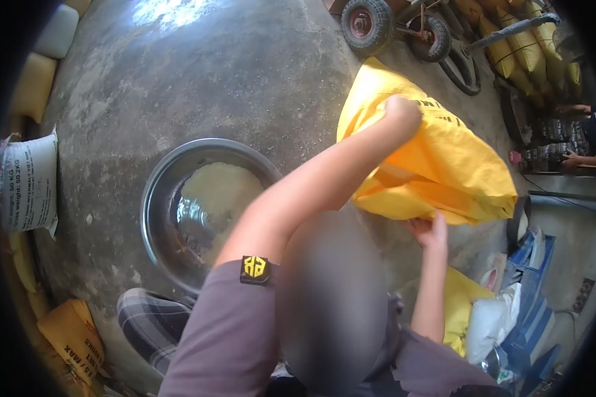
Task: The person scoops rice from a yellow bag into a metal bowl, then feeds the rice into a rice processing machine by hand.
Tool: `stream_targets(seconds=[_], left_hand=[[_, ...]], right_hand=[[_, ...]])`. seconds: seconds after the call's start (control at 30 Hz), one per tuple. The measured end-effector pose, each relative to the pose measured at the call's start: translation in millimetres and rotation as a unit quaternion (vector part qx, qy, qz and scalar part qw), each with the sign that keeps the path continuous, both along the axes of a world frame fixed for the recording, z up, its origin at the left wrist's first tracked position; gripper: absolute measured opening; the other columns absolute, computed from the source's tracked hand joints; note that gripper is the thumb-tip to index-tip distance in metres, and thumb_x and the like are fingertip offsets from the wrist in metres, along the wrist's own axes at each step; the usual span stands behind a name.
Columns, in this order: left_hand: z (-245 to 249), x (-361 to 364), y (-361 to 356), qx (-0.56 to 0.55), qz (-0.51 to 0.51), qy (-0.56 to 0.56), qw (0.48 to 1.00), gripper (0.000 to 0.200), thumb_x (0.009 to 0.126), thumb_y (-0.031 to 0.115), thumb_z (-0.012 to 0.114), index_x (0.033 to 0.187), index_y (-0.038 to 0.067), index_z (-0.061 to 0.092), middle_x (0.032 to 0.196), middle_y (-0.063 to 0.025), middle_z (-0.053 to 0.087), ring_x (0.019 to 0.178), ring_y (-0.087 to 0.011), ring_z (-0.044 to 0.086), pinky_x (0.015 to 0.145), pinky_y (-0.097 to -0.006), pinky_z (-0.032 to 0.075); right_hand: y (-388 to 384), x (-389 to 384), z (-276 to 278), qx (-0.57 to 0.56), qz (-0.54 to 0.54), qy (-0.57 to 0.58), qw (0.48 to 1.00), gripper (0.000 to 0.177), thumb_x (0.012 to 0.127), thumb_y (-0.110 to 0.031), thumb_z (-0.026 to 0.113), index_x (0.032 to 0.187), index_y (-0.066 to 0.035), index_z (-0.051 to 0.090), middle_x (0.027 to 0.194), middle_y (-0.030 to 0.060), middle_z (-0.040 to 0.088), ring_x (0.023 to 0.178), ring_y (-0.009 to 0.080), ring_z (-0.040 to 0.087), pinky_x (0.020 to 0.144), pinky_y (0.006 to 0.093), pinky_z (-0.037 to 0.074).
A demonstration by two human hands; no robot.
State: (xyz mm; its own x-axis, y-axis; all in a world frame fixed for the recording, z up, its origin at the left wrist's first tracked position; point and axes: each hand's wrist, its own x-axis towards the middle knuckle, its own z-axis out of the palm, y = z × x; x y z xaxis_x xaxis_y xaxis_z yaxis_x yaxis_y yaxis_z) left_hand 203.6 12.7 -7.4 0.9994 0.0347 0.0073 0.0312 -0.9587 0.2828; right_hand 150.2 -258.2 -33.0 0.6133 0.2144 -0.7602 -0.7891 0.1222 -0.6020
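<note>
A yellow woven sack (437,155) with dark print hangs slack between my two hands. My left hand (402,112) is closed on the upper part of its fabric, the arm stretched across to the right. Lower down, my right hand (432,231) grips the sack's bottom edge, with some fingers hidden behind the cloth. To the left of the sack, a wide metal basin (151,198) rests on the concrete floor. Pale, yellowish loose material (225,188), too fine to identify, lies inside it. My left arm covers part of the basin's right side.
A printed white sack (30,185) stands at the left, with a yellow-orange sack (76,341) below it. A wheeled cart (367,26) is at the top. Stacked yellow sacks (533,49) fill the upper right. Another person's hand (571,159) shows at the right, above blue plastic items (530,304).
</note>
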Motion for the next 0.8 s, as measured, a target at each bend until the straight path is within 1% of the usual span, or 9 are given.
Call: stream_targets(seconds=[0.1,0.2,0.3,0.4,0.47,0.53,0.67,0.73,0.8], left_hand=[[-9.2,-71.0,15.7,-0.3,0.075,0.064,0.949,0.028,0.078,0.021,0.057,0.091,-0.002,0.066,0.087,-0.0201,0.067,0.081,-0.0294,0.066,0.069,-0.0396,0.052],[36.9,-191.1,33.9,-0.648,0.28,0.156,0.691,0.034,0.083,0.023,0.06,0.098,-0.006,0.066,0.083,-0.0093,0.066,0.073,-0.0147,0.06,0.062,-0.032,0.048],[60.5,-249.1,24.1,-0.633,0.343,0.163,0.675,0.036,0.084,0.026,0.061,0.1,-0.006,0.066,0.086,-0.0079,0.066,0.072,-0.0145,0.059,0.062,-0.0326,0.048],[61.5,-235.3,-8.0,-0.646,0.407,0.115,0.635,0.04,0.082,0.03,0.061,0.098,-0.007,0.064,0.086,-0.0127,0.068,0.076,-0.0208,0.065,0.066,-0.0355,0.049],[64.7,-211.7,-34.6,-0.47,0.403,0.165,0.768,0.032,0.088,0.025,0.058,0.098,-0.004,0.067,0.086,-0.0079,0.066,0.073,-0.0134,0.059,0.062,-0.0319,0.048],[89.1,-195.1,-48.0,-0.472,0.433,0.129,0.757,0.028,0.089,0.02,0.056,0.097,-0.004,0.067,0.087,-0.0087,0.066,0.073,-0.0156,0.061,0.061,-0.0322,0.048],[115.3,-189.7,-53.9,-0.694,0.52,0.026,0.497,0.03,0.091,0.02,0.054,0.109,-0.003,0.062,0.095,-0.0107,0.065,0.079,-0.0213,0.064,0.065,-0.0347,0.052],[183.8,-140.9,-56.4,-0.732,0.511,-0.057,0.447,0.031,0.091,0.019,0.054,0.113,-0.003,0.058,0.101,-0.0118,0.063,0.085,-0.0225,0.064,0.071,-0.0367,0.054],[215.6,-111.4,-60.5,-0.724,0.545,-0.044,0.421,0.03,0.091,0.016,0.051,0.113,-0.003,0.056,0.105,-0.0137,0.062,0.092,-0.0272,0.064,0.077,-0.0396,0.054]], right_hand=[[-16.4,7.1,-51.3,-0.031,-0.102,-0.045,0.993,0.048,0.093,-0.044,0.044,0.125,-0.009,0.048,0.124,0.0106,0.053,0.112,0.0299,0.053,0.094,0.0505,0.045],[3.5,-25.2,-12.8,0.018,-0.144,-0.076,0.987,0.049,0.094,-0.046,0.039,0.124,-0.01,0.049,0.122,0.0101,0.055,0.107,0.0294,0.057,0.091,0.044,0.049],[9.6,-45.1,45.2,-0.024,-0.167,-0.093,0.981,0.055,0.093,-0.052,0.036,0.125,-0.009,0.049,0.124,0.0108,0.055,0.109,0.0298,0.055,0.09,0.044,0.048],[-12.7,-50.0,97.5,-0.218,-0.002,-0.111,0.97,0.078,0.084,-0.062,0.053,0.135,-0.005,0.042,0.13,0.0125,0.051,0.115,0.0277,0.052,0.096,0.0418,0.042],[-91.1,-33.5,20.5,-0.357,0.139,-0.034,0.923,0.079,0.085,-0.061,0.055,0.134,0.0,0.043,0.127,0.0137,0.055,0.114,0.0261,0.053,0.095,0.0392,0.041],[-85.0,-14.7,34.0,-0.439,0.215,-0.001,0.872,0.072,0.089,-0.056,0.052,0.131,0.002,0.047,0.126,0.0145,0.055,0.114,0.0253,0.052,0.093,0.037,0.042],[-90.8,-22.2,98.5,-0.304,0.121,0.029,0.945,0.058,0.095,-0.042,0.05,0.134,0.0,0.043,0.131,0.0137,0.051,0.117,0.0239,0.051,0.095,0.036,0.042],[-59.8,24.0,152.2,-0.205,0.05,-0.069,0.975,0.048,0.095,-0.031,0.051,0.127,0.004,0.049,0.127,0.0154,0.054,0.113,0.022,0.053,0.091,0.0349,0.044],[-58.7,67.4,213.9,-0.198,0.095,0.061,0.974,0.042,0.094,-0.026,0.054,0.12,0.007,0.054,0.116,0.0157,0.06,0.103,0.0221,0.058,0.087,0.0359,0.047]])
